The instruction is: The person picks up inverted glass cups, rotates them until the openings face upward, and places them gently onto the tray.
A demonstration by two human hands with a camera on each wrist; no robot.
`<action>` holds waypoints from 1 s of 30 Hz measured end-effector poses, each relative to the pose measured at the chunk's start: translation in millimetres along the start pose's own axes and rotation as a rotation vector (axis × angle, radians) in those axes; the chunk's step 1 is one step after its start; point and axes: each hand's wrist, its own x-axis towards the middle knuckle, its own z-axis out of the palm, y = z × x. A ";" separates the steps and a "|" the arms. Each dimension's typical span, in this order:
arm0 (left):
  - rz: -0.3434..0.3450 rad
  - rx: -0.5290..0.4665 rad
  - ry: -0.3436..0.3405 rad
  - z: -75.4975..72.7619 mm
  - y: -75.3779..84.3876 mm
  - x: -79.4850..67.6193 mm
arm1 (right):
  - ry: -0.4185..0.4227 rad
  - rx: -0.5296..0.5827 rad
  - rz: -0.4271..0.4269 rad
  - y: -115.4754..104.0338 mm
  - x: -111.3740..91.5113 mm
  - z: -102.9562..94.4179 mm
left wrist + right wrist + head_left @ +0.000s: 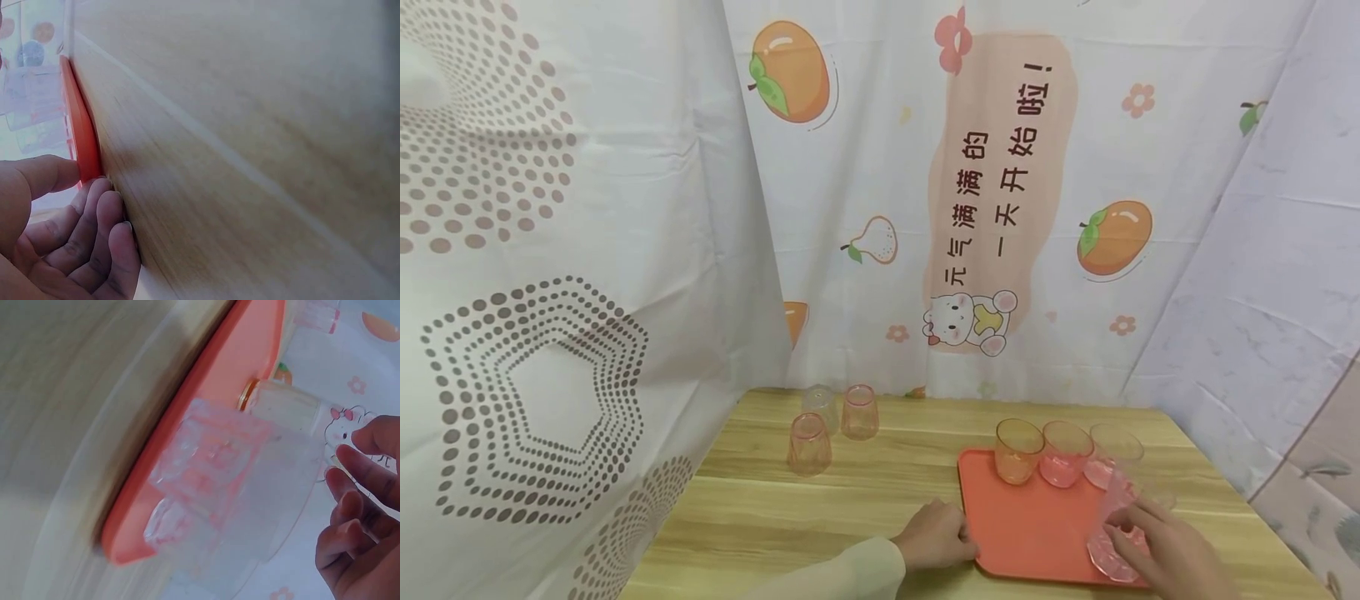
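Observation:
A red tray (pixel 1030 533) lies on the wooden table. At its left front edge, my left hand (pixel 934 535) pinches the rim; in the left wrist view the thumb presses on the red rim (pixel 86 147) and the other fingers curl at its underside. My right hand (pixel 1176 546) is over the tray's right side, close to a clear pinkish cup (pixel 1112 560) with a patterned base. From the right wrist, its loosely bent fingers (pixel 365 469) look apart from that cup (pixel 209 453). Along the tray's back stand an amber cup (pixel 1018 454), a pink cup (pixel 1063 458) and a pale pink cup (pixel 1101 471).
Upside down at the table's back left stand two pink cups (pixel 809 446) and a clear cup (pixel 818 404). Another clear cup is partly hidden behind my right hand. Printed curtains (pixel 865 167) hang behind and at both sides of the table (pixel 760 517).

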 end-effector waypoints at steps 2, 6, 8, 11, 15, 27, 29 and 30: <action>-0.006 -0.003 0.001 -0.3 0.1 -1.0 | 0.043 0.007 -0.071 -1.4 3.7 3.8; -0.009 0.002 0.000 -0.1 0.0 -1.7 | 0.089 0.045 -0.190 -7.2 10.6 13.7; -0.006 0.000 -0.002 0.1 0.1 -1.5 | 0.088 0.054 -0.220 -11.7 13.7 18.5; -0.002 -0.013 -0.006 0.0 0.3 -1.0 | 0.060 0.030 -0.219 -21.2 17.1 25.8; -0.005 -0.030 -0.012 -0.2 -0.1 -0.8 | -0.037 0.042 -0.203 -35.6 17.7 37.1; -0.007 -0.010 -0.001 -1.5 -0.9 -0.5 | -0.345 0.249 -0.160 -63.8 17.1 74.0; -0.005 -0.006 -0.001 -2.2 0.0 -1.2 | -0.330 0.253 -0.191 -64.8 15.9 79.9; -0.005 -0.009 -0.004 -2.5 0.1 -1.6 | -0.329 0.260 -0.202 -65.2 15.5 82.5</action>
